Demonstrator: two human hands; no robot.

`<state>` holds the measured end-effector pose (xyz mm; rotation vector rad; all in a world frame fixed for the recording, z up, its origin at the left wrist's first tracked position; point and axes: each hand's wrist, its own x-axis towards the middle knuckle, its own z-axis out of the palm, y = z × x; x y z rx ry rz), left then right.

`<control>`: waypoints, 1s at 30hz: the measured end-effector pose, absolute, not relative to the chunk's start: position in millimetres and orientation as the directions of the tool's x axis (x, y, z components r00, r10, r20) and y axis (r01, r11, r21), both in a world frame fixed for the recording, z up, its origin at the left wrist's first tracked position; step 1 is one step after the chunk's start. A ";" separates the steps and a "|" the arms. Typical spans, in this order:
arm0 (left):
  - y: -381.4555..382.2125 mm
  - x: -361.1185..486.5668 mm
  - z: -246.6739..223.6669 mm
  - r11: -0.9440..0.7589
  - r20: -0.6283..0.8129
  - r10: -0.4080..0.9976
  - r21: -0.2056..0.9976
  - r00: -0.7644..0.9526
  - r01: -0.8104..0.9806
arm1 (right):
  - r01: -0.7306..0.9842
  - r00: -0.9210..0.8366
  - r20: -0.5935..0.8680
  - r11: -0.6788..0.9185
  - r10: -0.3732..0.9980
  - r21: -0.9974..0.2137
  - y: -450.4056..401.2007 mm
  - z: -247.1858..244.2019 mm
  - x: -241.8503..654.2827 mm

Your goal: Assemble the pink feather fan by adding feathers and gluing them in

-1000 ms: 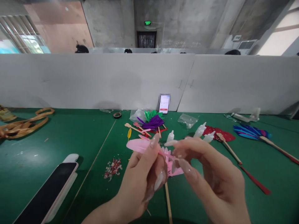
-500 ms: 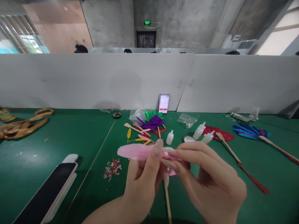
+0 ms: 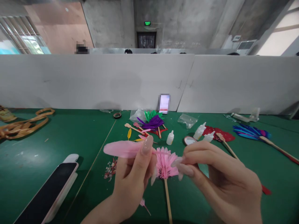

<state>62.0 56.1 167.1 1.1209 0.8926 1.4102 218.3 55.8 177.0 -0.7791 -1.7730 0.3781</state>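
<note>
In the head view, a pink feather (image 3: 122, 149) is being pinched between the thumb and fingers of the left hand (image 3: 130, 180), its broad end being pointed left and its thin stem right, above the green table (image 3: 77, 133). The thumb and forefinger of the right hand (image 3: 224, 177) are being held narrowly together, just beyond the stem's end; whether anything is being gripped there cannot be told. In the gap between the hands, a pink fan (image 3: 166, 163) is being shown, its wooden stick (image 3: 167, 199) being cut off by the bottom edge of the view. A smaller pink feather (image 3: 146, 207) is being left beside the left wrist.

Room toward the left is being bounded by a dark phone (image 3: 49, 189), with scraps (image 3: 110, 169) being partly covered by the left hand. Forward reach is being narrowed by a small white bottle (image 3: 170, 137) and a round lid (image 3: 189, 140), the lid being partly hidden by the right hand. On the right, space is being taken up by blue feathers (image 3: 251, 132). The table's far edge is being bordered by a white partition (image 3: 140, 81), against which a lit phone (image 3: 164, 104) is being propped.
</note>
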 end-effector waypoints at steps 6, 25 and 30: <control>55.6 66.3 164.8 -0.172 0.180 0.984 0.954 0.009 -0.245 | 0.342 -0.101 0.784 0.761 0.613 -0.551 58.5 167.0 207.8; 84.5 -8.5 191.2 -0.346 0.337 0.914 0.938 -0.227 0.000 | 0.317 -0.612 0.316 0.591 0.725 -0.742 119.0 40.9 93.4; 88.0 -6.2 190.9 -0.295 0.299 0.945 0.954 -0.135 0.054 | 0.193 -0.698 0.261 0.526 0.667 -0.828 124.6 15.3 85.4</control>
